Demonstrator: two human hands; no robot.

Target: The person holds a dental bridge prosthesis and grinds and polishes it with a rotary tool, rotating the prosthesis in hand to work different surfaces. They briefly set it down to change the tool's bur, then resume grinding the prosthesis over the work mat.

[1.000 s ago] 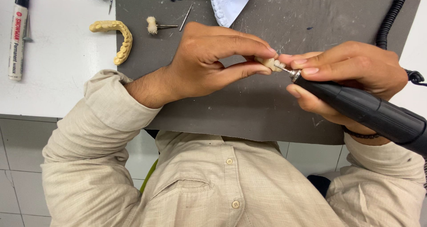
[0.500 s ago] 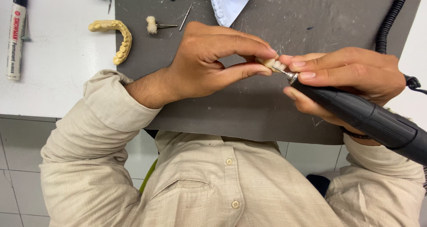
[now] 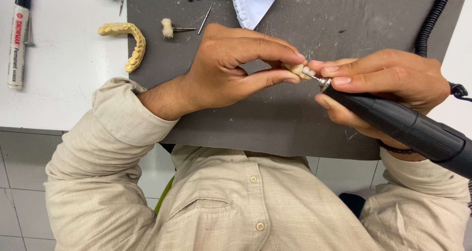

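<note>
Centrally, above a dark grey mat [image 3: 275, 128] laid on the white bench [image 3: 64, 98], a small cream-coloured piece [image 3: 298, 69] is pinched between thumb and forefinger of the left hand [image 3: 231, 66]; that grip is narrow and closed on the piece. A black handpiece [image 3: 403, 128] is held pen-fashion in the right hand [image 3: 388, 83], whose grip is wrapped around the tool's front end. The metal tip [image 3: 314, 78] of the handpiece is set against the piece, just beside the left fingertips [image 3: 294, 77]. The body of the tool is angled away to the lower right, and a coiled black cord [image 3: 432, 19] is seen at the upper right edge of the mat.

Further up the mat, a white plaster cast [image 3: 253, 2] of teeth is laid near the top edge. A yellowish arch [image 3: 129, 42] of teeth is lying half on the mat's left edge, half on the bench. Just beside it, a small fluffy bur [image 3: 169, 28] and a thin pin [image 3: 205, 18] are lying on the mat. A marker [image 3: 18, 37] is lying well apart at the far left of the bench. Beige shirt sleeves [image 3: 113, 133] are seen on both arms.
</note>
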